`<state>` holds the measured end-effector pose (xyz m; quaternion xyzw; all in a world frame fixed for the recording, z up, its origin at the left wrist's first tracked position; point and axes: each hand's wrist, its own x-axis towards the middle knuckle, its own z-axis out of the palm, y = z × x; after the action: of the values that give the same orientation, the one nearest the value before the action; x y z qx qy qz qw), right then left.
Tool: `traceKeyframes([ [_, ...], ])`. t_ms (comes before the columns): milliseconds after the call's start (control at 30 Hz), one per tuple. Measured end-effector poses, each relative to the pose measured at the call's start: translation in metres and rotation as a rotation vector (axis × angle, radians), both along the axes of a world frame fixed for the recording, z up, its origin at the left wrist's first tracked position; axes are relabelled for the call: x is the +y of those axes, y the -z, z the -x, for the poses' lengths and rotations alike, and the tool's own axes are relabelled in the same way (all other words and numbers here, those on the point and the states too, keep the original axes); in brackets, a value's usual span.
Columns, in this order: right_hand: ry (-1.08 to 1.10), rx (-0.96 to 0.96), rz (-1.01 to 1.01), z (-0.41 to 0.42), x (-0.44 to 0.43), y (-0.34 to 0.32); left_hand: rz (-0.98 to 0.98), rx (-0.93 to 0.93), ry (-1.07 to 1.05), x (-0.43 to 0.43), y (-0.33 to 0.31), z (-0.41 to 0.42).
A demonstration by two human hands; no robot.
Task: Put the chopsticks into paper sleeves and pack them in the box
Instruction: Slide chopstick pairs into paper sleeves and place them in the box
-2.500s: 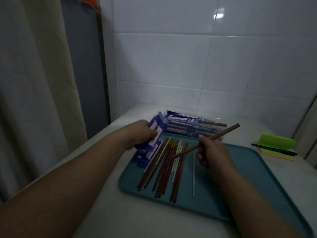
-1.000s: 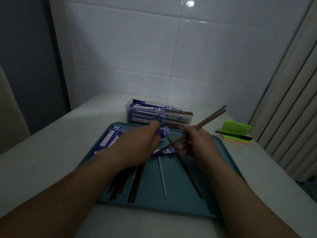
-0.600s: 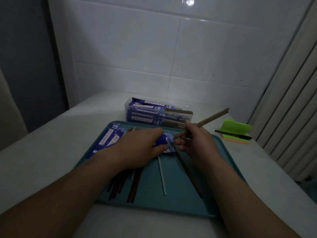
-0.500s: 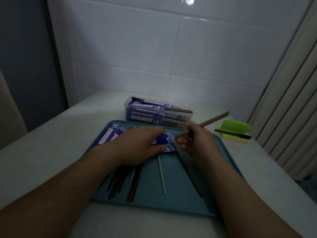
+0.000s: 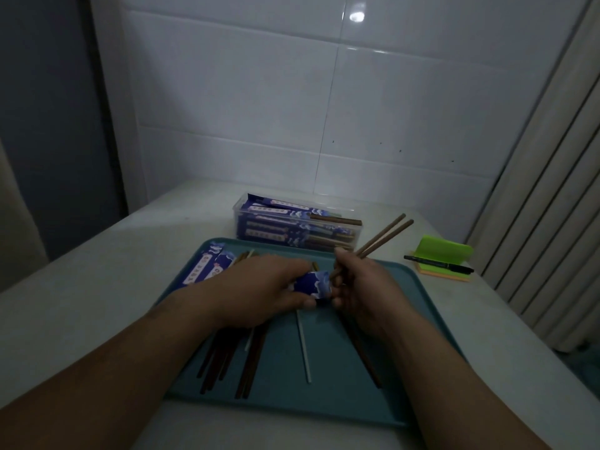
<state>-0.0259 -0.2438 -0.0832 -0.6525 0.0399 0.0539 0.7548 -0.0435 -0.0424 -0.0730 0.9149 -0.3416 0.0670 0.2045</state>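
The right hand [image 5: 360, 287] is closed on a pair of brown wooden chopsticks [image 5: 384, 237]. The thumb and the fingers pinch them near the lower ends, and the long ends point up toward the far right. The lower tips reach the open end of a blue printed paper sleeve [image 5: 313, 284]; I cannot tell if they are already inside it. The left hand [image 5: 259, 287] grips this sleeve, with the thumb under it and the fingers curled over it. Both hands are above the middle of a teal plastic tray [image 5: 428, 319], which lies on a pale table [image 5: 81, 287].

On the tray, partly under the left forearm, lies a group of loose dark brown chopsticks [image 5: 227, 358]. A thin white stick [image 5: 303, 349] lies between the two forearms, and a single brown chopstick [image 5: 368, 365] lies just beside the right forearm. More blue sleeves [image 5: 207, 264] lie flat at the far left corner of the tray.

Just beyond the far edge of the tray stands a clear plastic box [image 5: 237, 219] that holds several sleeved chopsticks, their brown ends pointing right. To the right of the tray lies a green and orange pad of sticky notes [image 5: 444, 251], with a black pen [image 5: 438, 264] across it.
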Motion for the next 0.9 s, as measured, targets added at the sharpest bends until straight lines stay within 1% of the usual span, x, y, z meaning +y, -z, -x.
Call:
traceKeyframes([
  [100, 0.010, 0.019, -0.064, 0.000, -0.001, -0.001, 0.045, -0.008, 0.001, -0.001, -0.002, 0.000],
  [200, -0.007, -0.009, -0.048, 0.001, 0.000, -0.003, 0.034, -0.011, 0.000, -0.002, -0.002, 0.002],
  [333, 0.141, -0.096, -0.074, -0.003, -0.007, -0.006, 0.108, -0.024, -0.087, -0.002, -0.005, 0.003],
  [400, 0.186, -0.148, -0.149, -0.004, -0.013, -0.007, 0.095, -0.032, -0.114, 0.001, -0.005, 0.002],
  [500, 0.164, -0.217, -0.250, 0.000, -0.013, -0.012, 0.060, -0.001, -0.131, 0.003, -0.004, 0.001],
  [600, 0.108, -0.275, -0.238, 0.005, -0.008, -0.015, 0.036, -0.002, -0.139, 0.002, -0.005, 0.002],
  [700, 0.103, -0.295, -0.226, 0.006, -0.007, -0.016, 0.042, 0.015, -0.136, 0.002, -0.006, 0.003],
  [900, 0.091, -0.323, -0.184, 0.005, -0.008, -0.014, 0.077, 0.107, -0.126, 0.001, -0.009, 0.005],
])
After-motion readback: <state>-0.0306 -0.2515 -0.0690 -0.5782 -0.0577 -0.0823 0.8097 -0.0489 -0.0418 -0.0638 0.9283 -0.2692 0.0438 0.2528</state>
